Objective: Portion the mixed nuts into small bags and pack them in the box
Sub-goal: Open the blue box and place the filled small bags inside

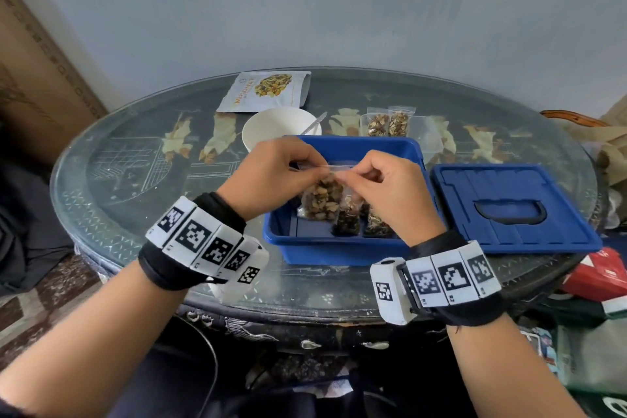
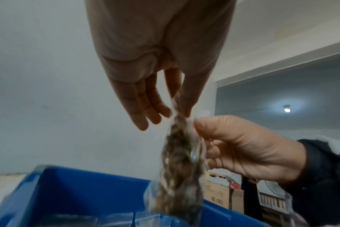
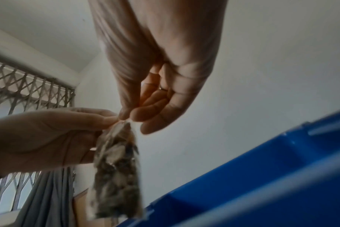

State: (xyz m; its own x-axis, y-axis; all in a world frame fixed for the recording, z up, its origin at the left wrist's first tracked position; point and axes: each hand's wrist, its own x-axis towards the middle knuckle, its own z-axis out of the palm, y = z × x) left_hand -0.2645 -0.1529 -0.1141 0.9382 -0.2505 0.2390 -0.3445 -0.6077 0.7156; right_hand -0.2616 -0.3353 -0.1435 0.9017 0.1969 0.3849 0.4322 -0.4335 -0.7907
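Above the open blue box (image 1: 339, 244) near the counter's front edge, the left hand (image 1: 271, 170) and right hand (image 1: 383, 180) each hold a pinching grip on a filled nut bag's (image 1: 320, 198) top strip; sealing well likely means pressing evenly along it.

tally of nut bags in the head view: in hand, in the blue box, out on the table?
Clear nut-filled bag pinched at its top by left hand and right hand: 1
Small filled bags lying in the blue plastic box: 2 visible
Filled bags in the clear tray behind the box: 2
Total: 5
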